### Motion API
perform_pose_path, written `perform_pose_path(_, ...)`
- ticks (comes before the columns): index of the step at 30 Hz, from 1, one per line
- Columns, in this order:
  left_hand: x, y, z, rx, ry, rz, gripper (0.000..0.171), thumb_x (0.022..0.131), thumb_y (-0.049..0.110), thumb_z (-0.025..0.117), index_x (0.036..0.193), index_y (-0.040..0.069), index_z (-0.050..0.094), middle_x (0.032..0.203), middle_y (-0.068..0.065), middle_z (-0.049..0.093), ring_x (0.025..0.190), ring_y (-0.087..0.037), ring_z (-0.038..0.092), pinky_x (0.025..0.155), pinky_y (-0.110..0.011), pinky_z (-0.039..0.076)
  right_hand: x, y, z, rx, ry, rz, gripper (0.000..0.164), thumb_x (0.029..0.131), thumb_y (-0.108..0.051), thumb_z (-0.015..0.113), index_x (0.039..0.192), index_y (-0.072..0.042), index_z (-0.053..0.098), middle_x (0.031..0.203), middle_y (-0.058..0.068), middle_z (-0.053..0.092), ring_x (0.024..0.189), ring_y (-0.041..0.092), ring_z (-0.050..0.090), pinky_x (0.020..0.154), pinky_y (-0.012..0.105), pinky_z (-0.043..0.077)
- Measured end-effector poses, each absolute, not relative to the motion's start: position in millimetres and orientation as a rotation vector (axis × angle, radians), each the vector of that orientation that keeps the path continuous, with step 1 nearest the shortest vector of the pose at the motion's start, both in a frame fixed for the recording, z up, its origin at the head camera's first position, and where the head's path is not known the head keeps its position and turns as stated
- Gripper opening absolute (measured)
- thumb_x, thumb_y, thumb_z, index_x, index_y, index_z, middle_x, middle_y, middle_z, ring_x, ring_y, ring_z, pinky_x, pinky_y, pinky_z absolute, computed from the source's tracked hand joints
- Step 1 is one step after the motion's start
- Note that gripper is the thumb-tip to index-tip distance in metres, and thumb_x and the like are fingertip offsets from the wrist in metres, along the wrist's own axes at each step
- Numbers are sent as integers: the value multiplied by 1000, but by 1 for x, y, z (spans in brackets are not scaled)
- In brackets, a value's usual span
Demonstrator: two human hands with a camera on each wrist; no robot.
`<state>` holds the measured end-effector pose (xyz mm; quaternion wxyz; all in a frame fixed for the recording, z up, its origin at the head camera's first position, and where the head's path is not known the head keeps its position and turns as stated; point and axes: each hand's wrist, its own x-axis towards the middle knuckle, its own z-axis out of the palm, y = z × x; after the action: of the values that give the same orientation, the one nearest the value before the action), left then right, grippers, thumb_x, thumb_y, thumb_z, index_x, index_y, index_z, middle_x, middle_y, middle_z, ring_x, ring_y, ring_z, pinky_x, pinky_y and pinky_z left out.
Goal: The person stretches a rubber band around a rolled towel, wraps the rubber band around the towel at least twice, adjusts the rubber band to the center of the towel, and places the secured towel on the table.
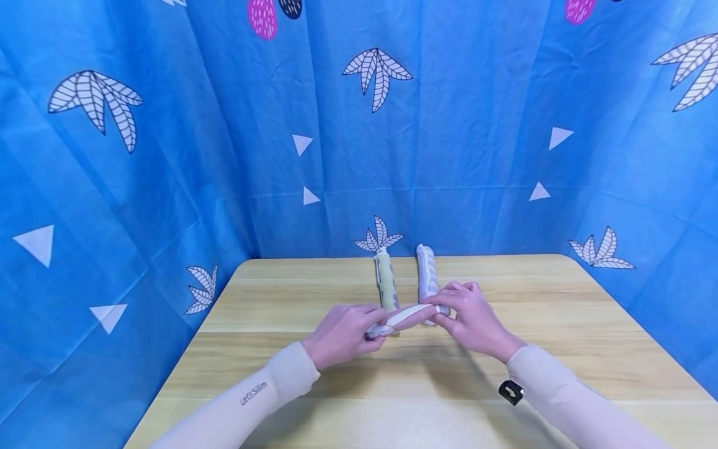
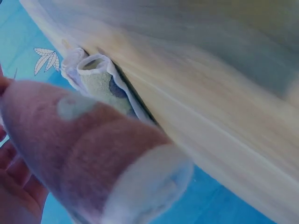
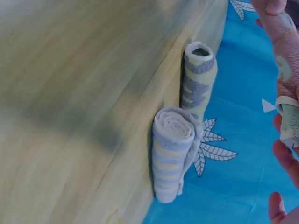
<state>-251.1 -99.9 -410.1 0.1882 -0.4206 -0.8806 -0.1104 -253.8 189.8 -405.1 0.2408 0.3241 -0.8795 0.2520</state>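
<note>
A rolled pink towel (image 1: pixel 414 317) with a white edge is held between two hands above the table. My left hand (image 1: pixel 344 333) grips its left end, and the fingers of my right hand (image 1: pixel 473 319) pinch the other end. The left wrist view shows the pink roll (image 2: pixel 84 144) up close, its white-edged end facing the camera. Just beyond the hands lie two more rolled towels: a green and grey one (image 1: pixel 386 279), and a pale purple striped one (image 1: pixel 426 271) to its right. The held roll partly overlaps their near ends. In the right wrist view the striped roll (image 3: pixel 170 161) shows its spiral end.
The wooden table (image 1: pixel 269 374) has rounded far corners. A blue patterned curtain (image 1: pixel 471 125) surrounds its back and sides. A small black device (image 1: pixel 511 392) is worn at the right wrist, below the sleeve cuff. Shadows of both arms fall on the tabletop.
</note>
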Motion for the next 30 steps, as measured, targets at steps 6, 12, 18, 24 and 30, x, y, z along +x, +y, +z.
perform_pose_path(6,-251,-98,-409,-1149,-2711,-562,21,88,28,75,105,28,63,90,15,63,71,-3,53,63,-19,44,-246,193,-408,903,-2524,637,27,86,-30,79,110,-20,77,105,-5,73,104,16,60,88,40,33)
perform_pose_path(12,-255,-99,-414,-1149,-2828,-780,24,89,22,72,109,31,61,92,14,64,77,-6,56,68,-22,47,-244,198,-421,1071,-2345,403,40,85,-31,80,122,-20,71,119,-5,72,114,19,60,89,41,37)
perform_pose_path(18,-258,-97,-414,-1086,-2918,-1073,21,96,29,67,114,36,59,109,11,65,88,-12,60,74,-26,52,-254,200,-423,1146,-2154,312,44,79,-21,82,122,-18,71,116,-3,72,112,22,60,89,45,39)
perform_pose_path(24,-256,-91,-414,-1168,-2818,-865,37,95,29,70,128,33,55,113,10,64,91,-7,58,83,-26,53,-255,199,-419,1095,-2164,346,36,81,-19,80,115,-15,72,105,-3,74,104,21,62,89,45,40)
perform_pose_path(30,-254,-87,-419,-1297,-2544,-572,42,91,14,74,128,25,57,106,6,67,80,-5,63,80,-21,55,-255,196,-417,1010,-2198,443,36,78,-14,83,113,-14,74,99,-1,75,95,18,62,86,43,39)
